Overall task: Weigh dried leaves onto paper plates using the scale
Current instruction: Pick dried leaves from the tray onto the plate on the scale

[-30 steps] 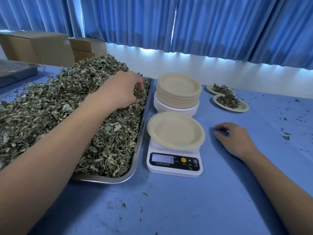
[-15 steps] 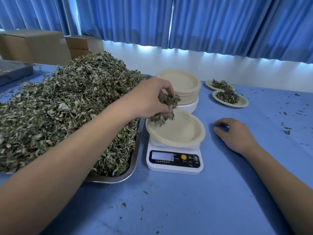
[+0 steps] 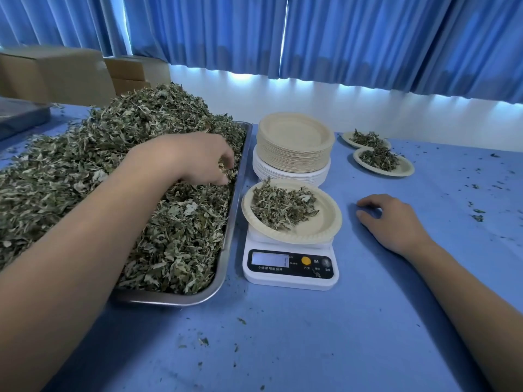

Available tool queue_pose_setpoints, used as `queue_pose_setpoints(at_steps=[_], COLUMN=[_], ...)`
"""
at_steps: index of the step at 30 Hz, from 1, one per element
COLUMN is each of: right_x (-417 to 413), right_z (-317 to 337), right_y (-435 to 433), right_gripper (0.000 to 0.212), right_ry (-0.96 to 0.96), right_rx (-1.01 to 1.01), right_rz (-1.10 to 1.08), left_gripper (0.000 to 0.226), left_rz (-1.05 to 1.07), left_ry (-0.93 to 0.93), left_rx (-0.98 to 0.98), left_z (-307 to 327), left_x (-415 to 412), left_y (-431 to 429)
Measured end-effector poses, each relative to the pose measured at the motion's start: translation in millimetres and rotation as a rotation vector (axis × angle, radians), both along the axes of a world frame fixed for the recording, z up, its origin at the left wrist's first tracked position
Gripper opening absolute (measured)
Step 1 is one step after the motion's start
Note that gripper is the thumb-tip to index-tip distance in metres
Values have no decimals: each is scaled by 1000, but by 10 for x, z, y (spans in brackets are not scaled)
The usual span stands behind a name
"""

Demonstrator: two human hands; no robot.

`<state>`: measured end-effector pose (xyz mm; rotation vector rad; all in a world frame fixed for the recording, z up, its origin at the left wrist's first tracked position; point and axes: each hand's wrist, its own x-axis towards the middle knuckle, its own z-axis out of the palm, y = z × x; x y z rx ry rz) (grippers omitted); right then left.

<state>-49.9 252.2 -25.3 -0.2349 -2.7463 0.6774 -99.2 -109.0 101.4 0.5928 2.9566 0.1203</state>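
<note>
Left hand (image 3: 198, 159) curled into dried leaves (image 3: 113, 171) heaped in the steel tray (image 3: 226, 256), pinching more. Partly filled paper plate (image 3: 325, 222) on the scale (image 3: 290, 267) just right of it. Right hand (image 3: 393, 222) flat, empty, on the table.

My left hand (image 3: 195, 159) digs into the heaped dried green leaves (image 3: 113, 179) in the long steel tray (image 3: 235, 210). Just right of it, the white digital scale (image 3: 290, 267) carries a leaf-laden beige paper plate (image 3: 322, 222); behind stands the stacked round paper plates (image 3: 294, 145). Further right my right hand (image 3: 393, 222) lies on the blue table (image 3: 311, 335).
</note>
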Motion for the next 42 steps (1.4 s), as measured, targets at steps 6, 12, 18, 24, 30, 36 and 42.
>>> queue_pose_setpoints(at_steps=[6,12,18,24,30,36,42], right_x=[22,35,46,110,229,269,241], right_z=[20,37,55,177,318,343,346], right_y=[-11,-23,-59,-270,-493,-572,-476], right_gripper=[23,26,19,13,20,29,35], right_ry=[-20,-30,6,157,-16,-140,-149], right_rx=[-3,0,-26,-429,-677,-751,-841], right_rz=[1,-1,-6,4,214,292,252], left_gripper=[44,12,24,26,70,85,97], left_rz=[-4,-8,-14,-185,-208,-138,-147], left_ry=[-117,-101,-6,-111,-164,-169,-207], left_rx=[-273,-212,-72,266,79,113,198], left_z=[-159,-220,-203,-83,-108,-197,-253], left_x=[-100,-199,-226,-52,42,83,112], left_y=[-34,-62,-65,53,191,296,355])
